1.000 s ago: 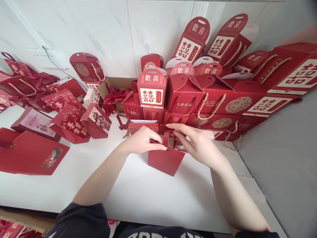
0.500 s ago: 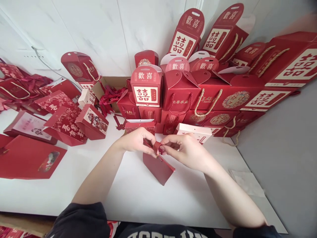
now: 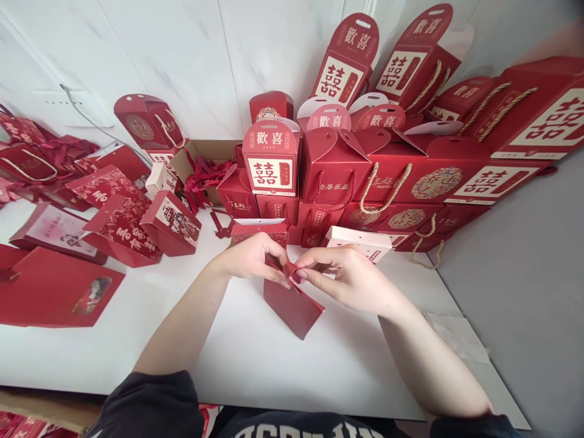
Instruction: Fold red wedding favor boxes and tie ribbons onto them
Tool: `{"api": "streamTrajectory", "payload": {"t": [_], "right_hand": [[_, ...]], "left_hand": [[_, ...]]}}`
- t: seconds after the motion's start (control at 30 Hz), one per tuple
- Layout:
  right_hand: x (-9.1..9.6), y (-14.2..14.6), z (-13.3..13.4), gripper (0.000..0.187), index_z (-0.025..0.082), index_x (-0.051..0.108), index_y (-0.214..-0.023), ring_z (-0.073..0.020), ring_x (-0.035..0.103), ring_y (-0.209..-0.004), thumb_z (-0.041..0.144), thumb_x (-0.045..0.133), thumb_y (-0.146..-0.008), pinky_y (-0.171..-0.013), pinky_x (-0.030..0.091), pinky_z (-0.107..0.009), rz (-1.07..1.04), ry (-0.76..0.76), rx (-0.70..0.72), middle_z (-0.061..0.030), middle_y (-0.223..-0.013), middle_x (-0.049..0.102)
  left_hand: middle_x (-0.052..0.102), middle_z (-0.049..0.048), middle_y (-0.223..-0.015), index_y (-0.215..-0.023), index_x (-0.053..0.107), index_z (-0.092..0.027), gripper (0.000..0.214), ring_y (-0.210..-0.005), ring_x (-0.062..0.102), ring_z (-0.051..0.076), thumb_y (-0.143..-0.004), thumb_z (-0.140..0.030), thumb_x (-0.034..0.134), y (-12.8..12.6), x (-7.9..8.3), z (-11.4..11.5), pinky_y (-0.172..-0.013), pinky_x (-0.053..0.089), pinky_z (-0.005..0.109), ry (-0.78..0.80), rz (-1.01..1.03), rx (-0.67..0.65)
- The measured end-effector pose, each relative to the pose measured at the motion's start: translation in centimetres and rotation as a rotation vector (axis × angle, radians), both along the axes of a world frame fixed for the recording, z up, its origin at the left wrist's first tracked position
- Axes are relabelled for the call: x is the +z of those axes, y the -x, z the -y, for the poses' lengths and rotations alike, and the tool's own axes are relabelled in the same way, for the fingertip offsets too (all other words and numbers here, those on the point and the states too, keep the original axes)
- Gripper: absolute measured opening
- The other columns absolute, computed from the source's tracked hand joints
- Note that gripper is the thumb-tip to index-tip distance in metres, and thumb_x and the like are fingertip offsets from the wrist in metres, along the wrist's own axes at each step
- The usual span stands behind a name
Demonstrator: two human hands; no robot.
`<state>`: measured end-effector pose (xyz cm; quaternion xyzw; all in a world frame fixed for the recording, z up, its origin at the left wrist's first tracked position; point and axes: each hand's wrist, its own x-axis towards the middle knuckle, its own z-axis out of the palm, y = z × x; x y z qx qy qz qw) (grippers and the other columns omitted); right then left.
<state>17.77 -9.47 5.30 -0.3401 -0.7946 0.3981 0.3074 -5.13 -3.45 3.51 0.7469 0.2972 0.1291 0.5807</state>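
Note:
A small red gift box (image 3: 292, 310) stands tilted on the white table in front of me, its top edges pressed together. Over that top edge, a red ribbon (image 3: 292, 270) makes a small loop. My left hand (image 3: 253, 258) pinches the ribbon between thumb and forefinger from the left. From the right, my right hand (image 3: 344, 274) grips the ribbon with thumb and fingertips, touching the left fingertips. Both hands are closed; the ribbon's ends are partly hidden behind the fingers. Right behind the hands stand a red patterned box (image 3: 260, 229) and a white-topped box (image 3: 360, 240).
Stacked red gift boxes (image 3: 333, 164) with rope handles line the wall. A cardboard box (image 3: 214, 148) holds red ribbons (image 3: 207, 176). Several finished-looking boxes (image 3: 121, 228) stand to the left, beside a large red box (image 3: 55, 289). A grey wall (image 3: 524, 261) bounds the right.
The ribbon loop between my fingertips has been drawn smaller and flatter. Both hands stay almost in place over the box; the view has shifted slightly.

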Motion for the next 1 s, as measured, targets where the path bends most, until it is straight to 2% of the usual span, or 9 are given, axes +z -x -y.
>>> {"api": "streamTrajectory", "payload": {"t": [0.17, 0.27, 0.4, 0.6, 0.77, 0.9, 1.0], "right_hand": [[-0.7, -0.5, -1.1, 0.020, 0.020, 0.069, -0.098, -0.0110, 0.066, -0.083, 0.009, 0.054, -0.090, -0.074, 0.049, -0.021, -0.032, 0.137, 0.167, 0.0009, -0.092, 0.072], [-1.2, -0.4, -1.7, 0.017, 0.020, 0.069, -0.095, -0.0107, 0.065, -0.082, 0.009, 0.061, -0.087, -0.073, 0.049, -0.021, -0.031, 0.118, 0.188, 0.0012, -0.094, 0.072], [-1.6, -0.1, -2.0, 0.014, 0.020, 0.068, -0.093, -0.0106, 0.065, -0.082, 0.009, 0.063, -0.086, -0.073, 0.050, -0.021, -0.050, 0.101, 0.198, 0.0008, -0.093, 0.071], [-2.5, -0.1, -2.6, 0.006, 0.019, 0.066, -0.092, -0.0139, 0.068, -0.087, 0.017, 0.067, -0.086, -0.075, 0.052, -0.025, -0.081, 0.138, 0.300, -0.0019, -0.094, 0.071], [-2.8, -0.1, -2.6, 0.007, 0.020, 0.066, -0.094, -0.0150, 0.066, -0.088, 0.019, 0.066, -0.087, -0.074, 0.051, -0.026, -0.057, 0.057, 0.280, -0.0031, -0.098, 0.071], [-2.3, 0.0, -2.2, 0.006, 0.020, 0.065, -0.092, -0.0132, 0.065, -0.081, 0.016, 0.064, -0.088, -0.072, 0.050, -0.025, -0.007, -0.051, 0.252, -0.0018, -0.094, 0.071], [-1.7, -0.2, -1.9, 0.010, 0.020, 0.064, -0.092, -0.0115, 0.062, -0.077, 0.012, 0.061, -0.087, -0.068, 0.048, -0.023, 0.035, -0.067, 0.246, -0.0008, -0.092, 0.069]], "left_hand": [[0.074, 0.0067, -0.081, -0.080, 0.074, -0.013, 0.018, -0.078, 0.069, 0.018, -0.068, -0.025, 0.082, 0.0, -0.3, -0.1, -0.074, 0.055, 0.028, 0.045, 0.044, 0.021], [0.073, 0.0052, -0.075, -0.078, 0.075, -0.013, 0.017, -0.071, 0.068, 0.016, -0.068, -0.025, 0.083, 0.0, -0.6, -0.4, -0.068, 0.054, 0.024, 0.033, 0.036, 0.010], [0.073, 0.0050, -0.076, -0.078, 0.075, -0.014, 0.017, -0.073, 0.068, 0.016, -0.069, -0.027, 0.083, 0.0, -1.0, -0.5, -0.070, 0.054, 0.024, 0.034, 0.052, -0.003], [0.074, 0.0062, -0.079, -0.078, 0.075, -0.014, 0.021, -0.078, 0.069, 0.018, -0.066, -0.029, 0.085, -0.2, -0.9, -0.5, -0.074, 0.055, 0.026, 0.019, 0.089, -0.043], [0.073, 0.0075, -0.081, -0.078, 0.074, -0.013, 0.025, -0.079, 0.068, 0.019, -0.068, -0.034, 0.083, 0.0, -1.1, -0.7, -0.074, 0.054, 0.028, 0.005, 0.091, -0.041], [0.072, 0.0069, -0.081, -0.078, 0.073, -0.013, 0.023, -0.076, 0.066, 0.017, -0.069, -0.031, 0.081, 0.3, -1.2, -0.9, -0.071, 0.052, 0.026, -0.026, 0.080, -0.048], [0.072, 0.0062, -0.081, -0.079, 0.074, -0.013, 0.019, -0.076, 0.065, 0.016, -0.070, -0.028, 0.081, 0.3, -1.1, -0.8, -0.071, 0.051, 0.025, -0.059, 0.071, -0.058]]}}
